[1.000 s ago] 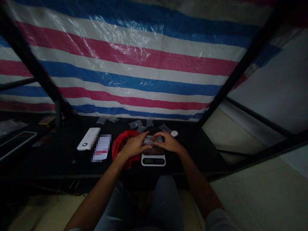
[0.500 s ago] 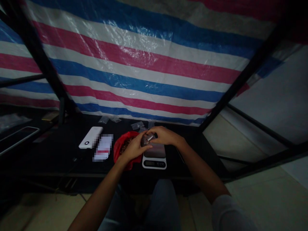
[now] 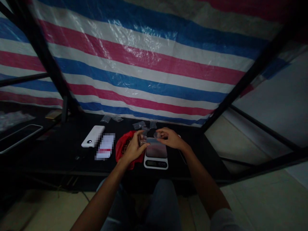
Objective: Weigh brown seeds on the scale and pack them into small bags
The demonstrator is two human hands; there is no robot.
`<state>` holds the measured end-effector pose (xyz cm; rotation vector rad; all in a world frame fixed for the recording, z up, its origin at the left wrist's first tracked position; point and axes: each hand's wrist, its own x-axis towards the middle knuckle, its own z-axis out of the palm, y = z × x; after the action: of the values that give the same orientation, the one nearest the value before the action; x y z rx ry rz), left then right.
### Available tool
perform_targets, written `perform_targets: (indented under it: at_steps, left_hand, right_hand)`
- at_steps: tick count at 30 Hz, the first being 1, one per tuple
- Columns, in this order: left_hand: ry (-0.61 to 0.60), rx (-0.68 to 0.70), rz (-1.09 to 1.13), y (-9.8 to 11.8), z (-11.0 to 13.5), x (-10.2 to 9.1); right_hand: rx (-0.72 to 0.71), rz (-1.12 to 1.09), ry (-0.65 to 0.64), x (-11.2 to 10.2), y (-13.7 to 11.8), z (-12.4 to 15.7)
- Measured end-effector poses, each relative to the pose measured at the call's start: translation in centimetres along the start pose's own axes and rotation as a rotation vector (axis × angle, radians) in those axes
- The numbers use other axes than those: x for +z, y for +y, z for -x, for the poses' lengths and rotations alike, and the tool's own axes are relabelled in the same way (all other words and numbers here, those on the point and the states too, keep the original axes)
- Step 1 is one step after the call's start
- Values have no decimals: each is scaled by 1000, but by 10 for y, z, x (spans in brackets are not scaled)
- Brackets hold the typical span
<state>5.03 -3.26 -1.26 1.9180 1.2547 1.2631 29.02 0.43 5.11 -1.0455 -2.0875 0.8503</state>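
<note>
My left hand (image 3: 134,148) is closed on a small clear container (image 3: 142,138), with something brownish showing through it. Its exact kind is too dark to make out. Between the fingers of my right hand (image 3: 169,138) is a small clear plastic piece (image 3: 157,135), apart from the container. Both hands hover around the far edge of a white kitchen scale (image 3: 156,153) with a metal plate. Under my left hand lies a red plastic bag (image 3: 119,148), rolled open, holding many small brown pieces that I cannot identify.
Small clear zip bags (image 3: 139,125) lie along the back by the striped sheet (image 3: 144,85). On the left are a white power bank (image 3: 92,136), a blurred-out phone-shaped item (image 3: 105,147) and a phone (image 3: 20,138). Black frame posts (image 3: 243,83) flank the black table (image 3: 79,166).
My hands have drawn apart: the right moved rightward with the clear plastic piece, the left kept the clear container. The whole view has shifted slightly.
</note>
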Motion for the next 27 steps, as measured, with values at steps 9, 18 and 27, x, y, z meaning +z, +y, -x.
perform_targets:
  at_steps: [9, 18, 27]
  left_hand:
    - [66, -106, 186, 13, 1, 14]
    - [-7, -90, -12, 30, 10, 17]
    - [-74, -171, 441, 21, 25, 10]
  right_hand:
    - [74, 147, 129, 32, 21, 38]
    - [-49, -53, 208, 48, -39, 38]
    - [47, -53, 199, 49, -30, 53]
